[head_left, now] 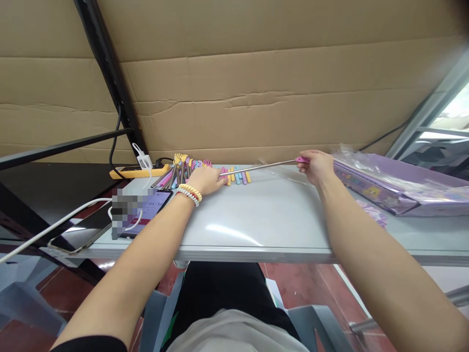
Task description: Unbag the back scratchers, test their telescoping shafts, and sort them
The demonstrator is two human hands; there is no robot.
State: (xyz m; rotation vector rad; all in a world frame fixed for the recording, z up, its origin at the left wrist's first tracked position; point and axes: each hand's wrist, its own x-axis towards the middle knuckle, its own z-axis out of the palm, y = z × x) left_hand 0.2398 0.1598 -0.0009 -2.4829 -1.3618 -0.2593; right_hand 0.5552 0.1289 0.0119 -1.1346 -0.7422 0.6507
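Note:
A telescopic back scratcher [260,167], its thin metal rod drawn out long, stretches between my two hands above the table. My right hand [318,166] is closed around its pink end. At the other end, my left hand [208,180] has its fingers wrapped around the rod, hiding that part. Behind and left of my left hand lies a pile of back scratchers [179,168] with yellow, pink and purple claw-shaped heads. Several short pastel pieces [238,176] in pink, yellow, blue and purple line up just right of my left hand.
A purple box [399,186] in clear plastic stands at the right, with a printed packet [372,212] beside it. Two phones, one with a lit screen [156,205], white cables and a yellow power strip [139,172] occupy the left. Cardboard [256,88] lines the back.

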